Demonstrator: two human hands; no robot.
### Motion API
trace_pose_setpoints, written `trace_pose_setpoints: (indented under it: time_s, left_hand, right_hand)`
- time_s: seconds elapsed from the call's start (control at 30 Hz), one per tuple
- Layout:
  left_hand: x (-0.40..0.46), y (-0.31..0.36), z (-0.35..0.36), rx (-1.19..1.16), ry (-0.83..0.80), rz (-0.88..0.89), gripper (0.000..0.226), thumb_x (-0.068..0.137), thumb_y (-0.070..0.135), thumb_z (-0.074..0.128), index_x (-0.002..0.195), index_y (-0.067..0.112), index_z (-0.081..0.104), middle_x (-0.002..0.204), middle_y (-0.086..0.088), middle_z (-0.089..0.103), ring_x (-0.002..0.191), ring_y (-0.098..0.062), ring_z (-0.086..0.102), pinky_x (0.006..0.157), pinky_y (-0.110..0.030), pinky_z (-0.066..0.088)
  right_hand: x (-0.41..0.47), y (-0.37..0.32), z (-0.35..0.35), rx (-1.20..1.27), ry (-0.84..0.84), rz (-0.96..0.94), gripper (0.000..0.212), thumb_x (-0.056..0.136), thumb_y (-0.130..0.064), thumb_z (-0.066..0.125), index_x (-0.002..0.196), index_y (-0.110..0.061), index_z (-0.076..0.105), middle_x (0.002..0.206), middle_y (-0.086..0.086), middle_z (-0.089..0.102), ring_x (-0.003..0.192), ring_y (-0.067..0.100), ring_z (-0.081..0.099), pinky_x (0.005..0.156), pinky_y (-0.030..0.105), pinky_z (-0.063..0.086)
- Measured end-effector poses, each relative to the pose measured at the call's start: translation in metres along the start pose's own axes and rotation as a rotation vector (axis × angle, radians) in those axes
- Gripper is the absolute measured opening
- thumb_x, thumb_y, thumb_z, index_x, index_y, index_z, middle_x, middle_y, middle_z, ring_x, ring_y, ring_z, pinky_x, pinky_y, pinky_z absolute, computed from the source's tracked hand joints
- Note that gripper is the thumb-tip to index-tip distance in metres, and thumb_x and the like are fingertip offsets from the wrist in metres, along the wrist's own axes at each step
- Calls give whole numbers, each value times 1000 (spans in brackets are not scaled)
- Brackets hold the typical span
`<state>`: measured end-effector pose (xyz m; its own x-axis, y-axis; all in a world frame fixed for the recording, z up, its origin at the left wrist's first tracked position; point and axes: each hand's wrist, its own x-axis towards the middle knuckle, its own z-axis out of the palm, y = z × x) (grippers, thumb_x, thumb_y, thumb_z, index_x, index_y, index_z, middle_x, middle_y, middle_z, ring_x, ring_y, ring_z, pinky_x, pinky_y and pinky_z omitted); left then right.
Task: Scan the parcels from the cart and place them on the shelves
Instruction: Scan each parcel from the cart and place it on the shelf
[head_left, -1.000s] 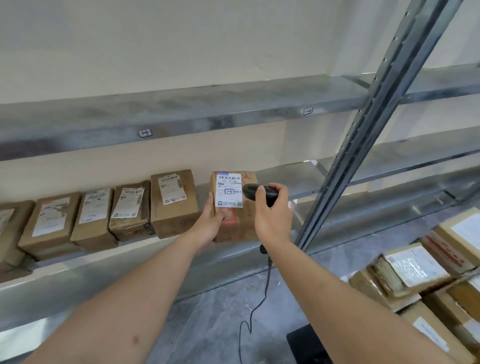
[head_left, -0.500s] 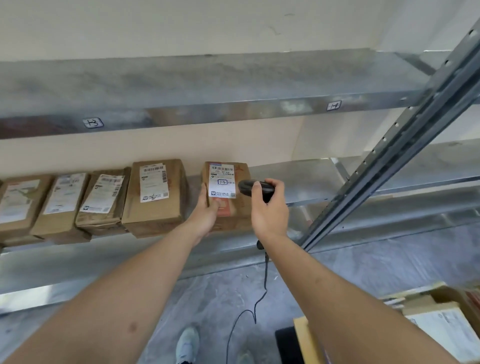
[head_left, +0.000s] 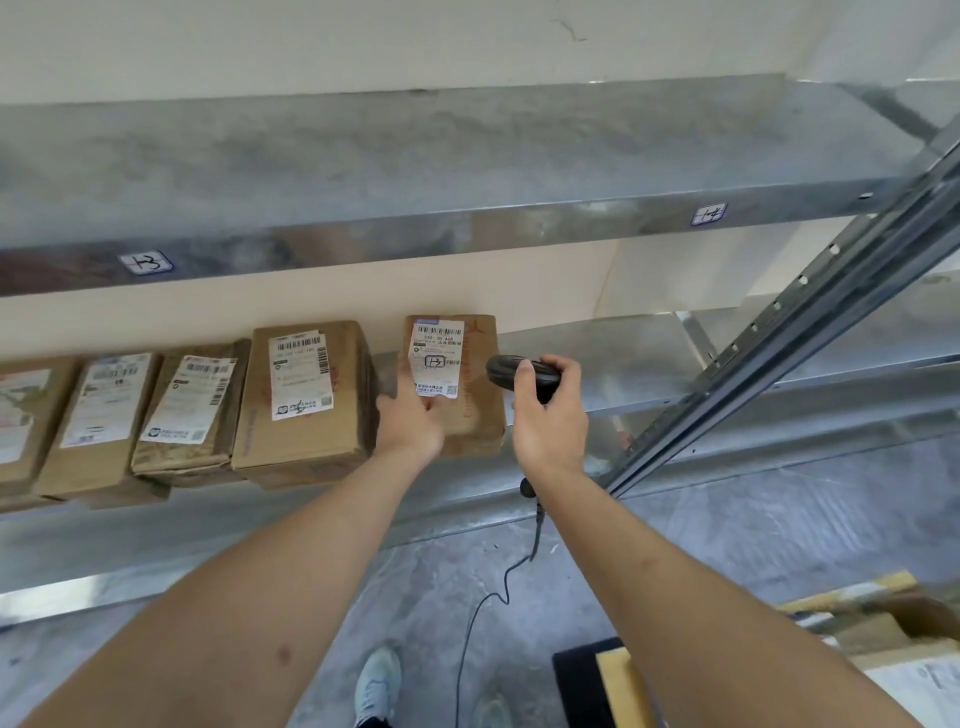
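Note:
A brown cardboard parcel (head_left: 470, 384) with a white barcode label stands on the metal shelf (head_left: 597, 364), at the right end of a row of parcels. My left hand (head_left: 410, 421) grips its lower left side. My right hand (head_left: 548, 421) holds a black corded barcode scanner (head_left: 511, 370) just right of the parcel, its head pointing left at the label. The scanner's cable (head_left: 498, 587) hangs down toward the floor.
Several labelled brown parcels (head_left: 306, 395) line the shelf to the left. An upper shelf (head_left: 415, 171) carries tags marked 1-3 and 1-4. A slanted steel upright (head_left: 779, 338) stands at right. Cart parcels (head_left: 914, 670) show at the bottom right; my shoe (head_left: 379, 686) is on the grey floor.
The view has swung left and up, so the cart parcels slid mostly out of frame. The held parcel has moved in onto the shelf beside the row; the scanner stays next to it.

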<state>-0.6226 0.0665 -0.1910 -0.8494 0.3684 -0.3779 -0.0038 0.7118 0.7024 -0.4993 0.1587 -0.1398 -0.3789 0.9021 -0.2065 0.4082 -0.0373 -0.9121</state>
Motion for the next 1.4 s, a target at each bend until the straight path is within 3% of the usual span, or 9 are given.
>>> trace_pose_setpoints:
  time_s: [0.07, 0.2, 0.27, 0.4, 0.67, 0.93, 1.17, 1.27, 1.4]
  left_hand:
    - [-1, 13, 1, 281, 41, 153, 85, 98, 46, 61, 165, 39, 10, 156, -24, 30, 135, -47, 44, 110, -53, 44]
    - [-2, 38, 14, 671, -113, 417, 76, 93, 64, 58, 159, 48, 26, 174, -12, -1, 156, -53, 0, 128, -61, 7]
    - [-2, 40, 19, 725, -184, 424, 76, 94, 71, 53, 160, 52, 20, 175, -5, -9, 157, -51, -10, 128, -60, -1]
    - [-2, 34, 18, 811, -197, 396, 76, 97, 76, 38, 162, 53, 6, 175, -4, -17, 157, -48, -14, 128, -59, -3]
    - [8, 12, -4, 859, -139, 324, 75, 101, 76, 25, 162, 52, -11, 173, -10, -23, 155, -52, -17, 128, -61, -4]
    - [16, 10, -12, 892, -170, 311, 78, 97, 82, 22, 159, 55, -16, 173, -7, -24, 157, -48, -17, 128, -58, -3]
    - [10, 24, -25, 778, -188, 322, 67, 100, 68, 38, 162, 54, 15, 176, -5, -1, 159, -46, 0, 129, -56, 8]
    - [-2, 34, -38, 722, -141, 378, 60, 102, 52, 47, 159, 37, 37, 172, -9, 20, 156, -44, 16, 126, -52, 23]
    - [-21, 41, -56, 743, -81, 457, 44, 100, 42, 53, 135, 16, 59, 163, -12, 38, 146, -41, 36, 116, -50, 39]
  right_hand:
    - [3, -1, -2, 5, 15, 6, 23, 102, -54, 52, 120, -41, 49, 100, -8, 72, 93, 20, 69, 86, 44, 57]
    - [6, -1, -12, 14, 29, 11, 24, 103, -52, 53, 122, -39, 49, 101, -9, 72, 94, 17, 69, 84, 40, 56]
    - [7, 0, -15, 9, 34, 8, 24, 104, -51, 53, 123, -38, 49, 102, -10, 71, 95, 15, 68, 82, 36, 52]
    - [7, 1, -16, 5, 24, 12, 24, 103, -51, 53, 123, -38, 49, 103, -11, 70, 96, 14, 67, 82, 35, 51]
    - [4, -9, -7, 17, -26, -8, 24, 105, -50, 52, 124, -36, 48, 102, -15, 66, 96, 15, 66, 84, 35, 49]
    - [0, -11, -4, 1, -32, -9, 23, 105, -50, 52, 123, -36, 48, 102, -14, 66, 96, 16, 67, 85, 36, 51]
    - [-9, -13, -2, -4, -41, -21, 24, 105, -50, 52, 124, -36, 48, 100, -18, 64, 95, 14, 65, 81, 33, 46]
    - [-17, -17, -2, -12, -46, -37, 24, 105, -50, 52, 125, -36, 48, 102, -13, 66, 94, 16, 65, 82, 34, 47]
    - [-31, -24, -3, -3, -49, -72, 27, 104, -51, 52, 126, -34, 49, 111, -5, 69, 100, 21, 66, 88, 38, 51]
